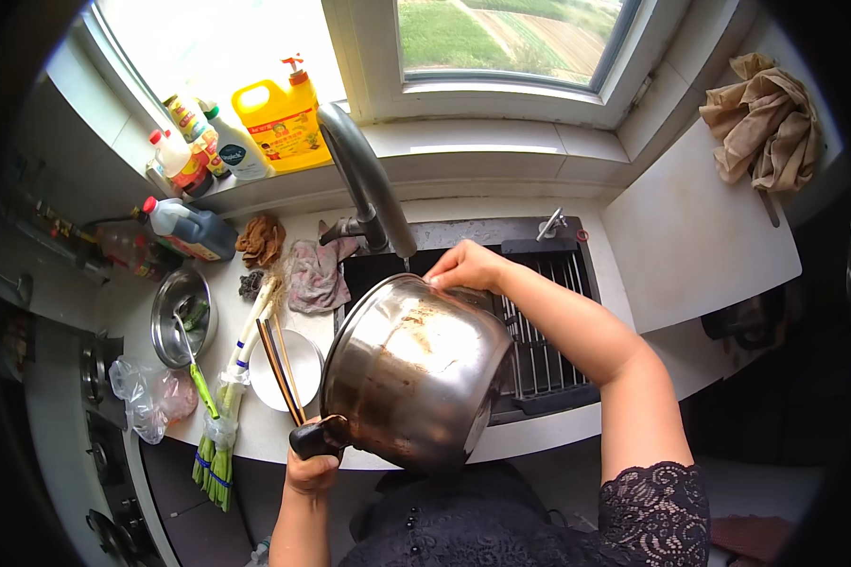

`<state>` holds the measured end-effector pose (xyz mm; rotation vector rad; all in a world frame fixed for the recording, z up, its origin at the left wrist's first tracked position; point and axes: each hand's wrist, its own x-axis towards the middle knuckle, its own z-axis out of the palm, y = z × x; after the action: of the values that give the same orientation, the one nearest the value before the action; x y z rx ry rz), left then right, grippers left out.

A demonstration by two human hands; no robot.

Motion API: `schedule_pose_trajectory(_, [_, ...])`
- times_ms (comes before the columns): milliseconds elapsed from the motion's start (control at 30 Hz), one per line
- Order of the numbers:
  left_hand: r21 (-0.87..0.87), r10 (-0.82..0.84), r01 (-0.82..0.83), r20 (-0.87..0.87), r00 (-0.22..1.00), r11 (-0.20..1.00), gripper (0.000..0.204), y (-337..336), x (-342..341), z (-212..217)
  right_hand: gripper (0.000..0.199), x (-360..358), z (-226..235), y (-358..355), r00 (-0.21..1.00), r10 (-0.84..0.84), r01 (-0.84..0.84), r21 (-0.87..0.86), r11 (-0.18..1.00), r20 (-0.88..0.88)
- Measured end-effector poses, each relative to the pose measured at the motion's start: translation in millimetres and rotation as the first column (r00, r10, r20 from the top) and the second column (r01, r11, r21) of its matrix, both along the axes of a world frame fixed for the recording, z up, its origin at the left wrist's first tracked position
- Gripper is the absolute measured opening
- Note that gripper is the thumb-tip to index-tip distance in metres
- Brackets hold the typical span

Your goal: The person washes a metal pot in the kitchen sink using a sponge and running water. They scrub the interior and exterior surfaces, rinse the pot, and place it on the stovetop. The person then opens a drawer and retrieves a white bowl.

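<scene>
A large stainless steel pot (416,369) with brown stains is tipped on its side over the front of the sink (463,230), its mouth turned away from me. My left hand (310,472) is closed round its black handle (314,438). At the far rim, my right hand (467,267) grips the edge with thumb and fingers. The grey faucet (369,180) ends just beyond that rim. The pot's inside is hidden. Chopsticks (281,369) lie across a white bowl (299,364) left of the pot; their near ends meet the handle, and I cannot tell whether they touch my left hand.
A black drying rack (548,331) covers the sink's right part. Left are tied scallions (219,444), a metal bowl (182,317), a plastic bag (151,397) and a rag (317,274). Bottles and a yellow jug (279,123) line the sill. A white board (700,231) stands right.
</scene>
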<state>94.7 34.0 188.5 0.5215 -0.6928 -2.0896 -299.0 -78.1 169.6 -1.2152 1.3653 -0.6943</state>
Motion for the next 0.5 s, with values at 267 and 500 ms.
schedule_pose_trajectory(267, [-0.027, -0.064, 0.069, 0.171, 0.983, 0.997, 0.065, -0.6, -15.2, 8.0, 0.022, 44.3, 65.1, -12.2, 0.957, 0.158, -0.232, -0.317, 0.920, -0.242])
schedule_pose_trajectory(500, [-0.037, -0.068, 0.074, 0.146, 0.987, 0.997, 0.062, 2.7, -20.2, 8.2, 0.023, 6.3, -0.4, 3.5, 0.998, -0.002, 0.005, 0.049, 0.999, -0.063])
